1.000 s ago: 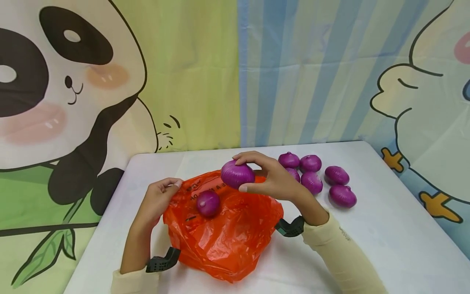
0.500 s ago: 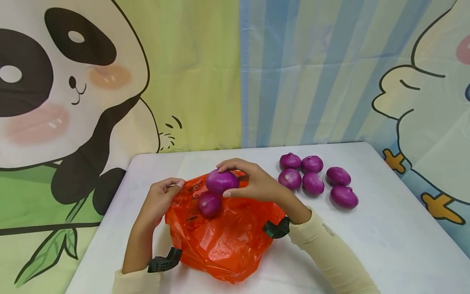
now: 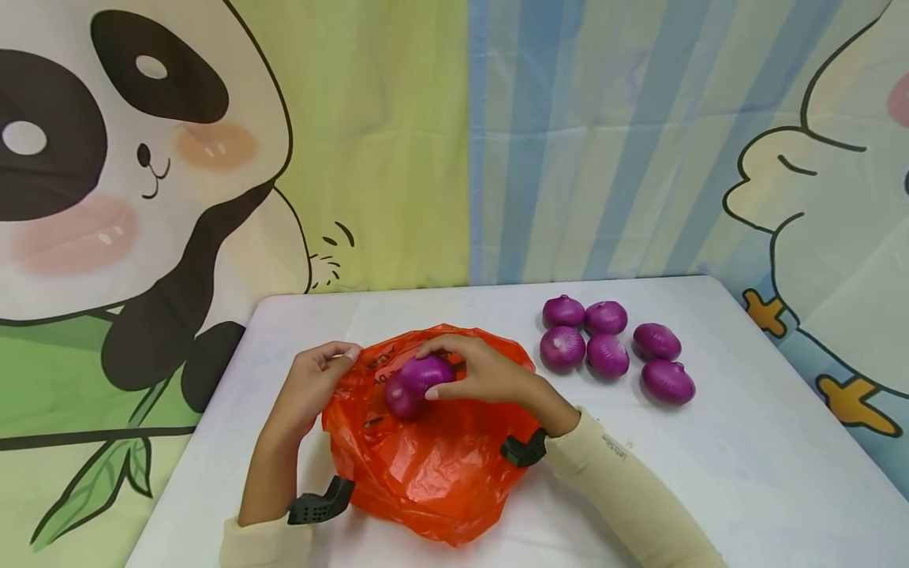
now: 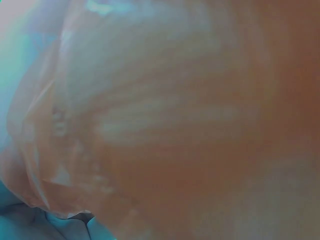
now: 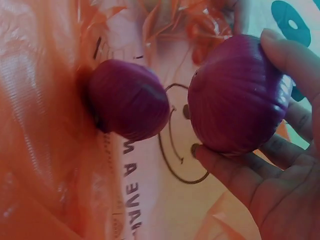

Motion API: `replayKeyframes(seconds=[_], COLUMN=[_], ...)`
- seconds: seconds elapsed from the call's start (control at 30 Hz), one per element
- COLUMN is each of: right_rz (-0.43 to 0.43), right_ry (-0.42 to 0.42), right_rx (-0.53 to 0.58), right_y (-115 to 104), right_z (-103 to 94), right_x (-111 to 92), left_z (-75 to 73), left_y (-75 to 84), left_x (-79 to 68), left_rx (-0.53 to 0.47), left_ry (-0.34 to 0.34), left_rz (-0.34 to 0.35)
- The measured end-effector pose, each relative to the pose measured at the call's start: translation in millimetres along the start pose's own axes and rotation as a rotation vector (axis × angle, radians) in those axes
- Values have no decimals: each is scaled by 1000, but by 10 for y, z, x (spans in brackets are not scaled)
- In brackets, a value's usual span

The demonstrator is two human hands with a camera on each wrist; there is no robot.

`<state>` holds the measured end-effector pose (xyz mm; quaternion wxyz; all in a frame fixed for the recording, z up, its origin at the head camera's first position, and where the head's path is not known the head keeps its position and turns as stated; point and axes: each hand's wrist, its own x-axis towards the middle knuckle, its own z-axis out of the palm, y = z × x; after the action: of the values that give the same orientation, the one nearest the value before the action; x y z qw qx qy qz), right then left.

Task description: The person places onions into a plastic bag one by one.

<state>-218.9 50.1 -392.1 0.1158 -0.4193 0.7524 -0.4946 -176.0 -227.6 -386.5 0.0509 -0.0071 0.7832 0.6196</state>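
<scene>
An orange-red plastic bag (image 3: pixel 440 465) with dark print lies spread on the table, its mouth toward the far side. My left hand (image 3: pixel 312 386) pinches the bag's left edge between thumb and fingers. In the left wrist view the plastic bag (image 4: pixel 165 125) fills nearly everything, blurred. One red onion (image 5: pixel 129 100) rests in the bag. Just beside it my right hand (image 3: pixel 476 371) grips a second red onion (image 5: pixel 240 95), thumb on one side and fingers on the other. From the head, the held onion partly covers the resting one.
Several red onions (image 3: pixel 607 356) sit grouped on the white table (image 3: pixel 753 473), right of the bag. Behind the table hangs a cloth (image 3: pixel 383 142) printed with cartoon animals. Black wrist cameras sit on both wrists.
My right hand has carried the onion left and down into the bag, beside the resting onion. The left hand keeps its pinch on the bag's edge, nearly still.
</scene>
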Motion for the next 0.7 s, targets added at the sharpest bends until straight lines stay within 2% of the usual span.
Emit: replayKeyframes(seconds=[0.2, 0.7], right_rz=[82, 165], right_ry=[16, 68], right_rx=[-70, -139], right_y=[107, 299], right_z=[-3, 27], right_x=[-25, -92], left_z=[11, 30], left_y=[9, 32], left_x=[18, 50], left_rx=[13, 38], left_ry=[1, -22], left_rz=[6, 26])
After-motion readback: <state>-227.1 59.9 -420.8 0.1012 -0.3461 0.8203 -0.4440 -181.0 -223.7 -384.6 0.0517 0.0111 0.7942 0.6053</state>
